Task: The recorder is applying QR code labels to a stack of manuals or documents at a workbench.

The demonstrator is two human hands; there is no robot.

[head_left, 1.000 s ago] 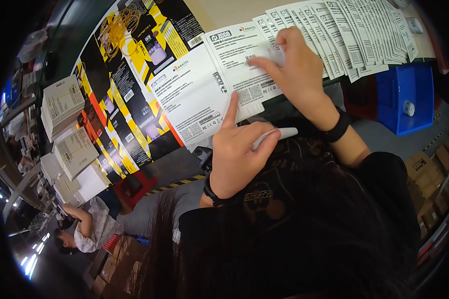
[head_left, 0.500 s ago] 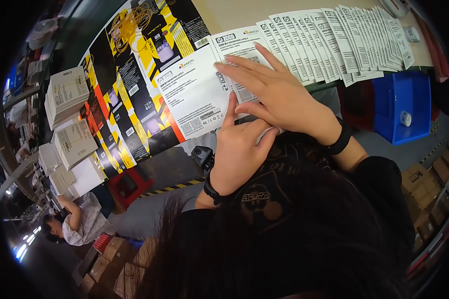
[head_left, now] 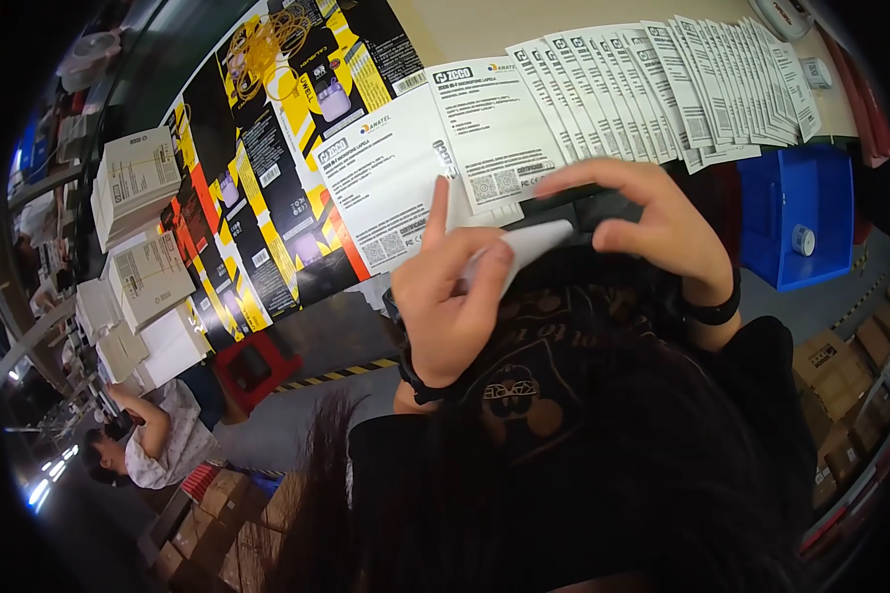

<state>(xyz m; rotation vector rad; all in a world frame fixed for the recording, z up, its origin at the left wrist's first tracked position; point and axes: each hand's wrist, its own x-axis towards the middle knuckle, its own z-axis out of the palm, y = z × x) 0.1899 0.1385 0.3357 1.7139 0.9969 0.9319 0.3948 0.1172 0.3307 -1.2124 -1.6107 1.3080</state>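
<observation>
My left hand [head_left: 455, 296] is raised in front of me, pinching a white folded leaflet [head_left: 534, 245] between thumb and fingers, with the index finger pointing up. My right hand [head_left: 658, 227] hovers just right of the leaflet's tip, fingers curved and apart, holding nothing. Beyond both hands a row of overlapping white printed leaflets [head_left: 663, 89] lies fanned along the table. Two larger white printed sheets [head_left: 405, 178] lie just above my left hand. Each wrist wears a black band.
Black-and-yellow flat packaging sheets [head_left: 257, 198] cover the table's left part. Stacks of white boxes [head_left: 133, 183] stand further left. A blue bin [head_left: 796, 212] holding a small white roll sits at the right. Another person [head_left: 153, 445] crouches at lower left near a red stool [head_left: 252, 366]. Cardboard boxes [head_left: 841, 385] are on the floor.
My right hand left the fanned leaflets and came in to meet my left hand. The hands have now parted slightly, with the white leaflet pinched in the left.
</observation>
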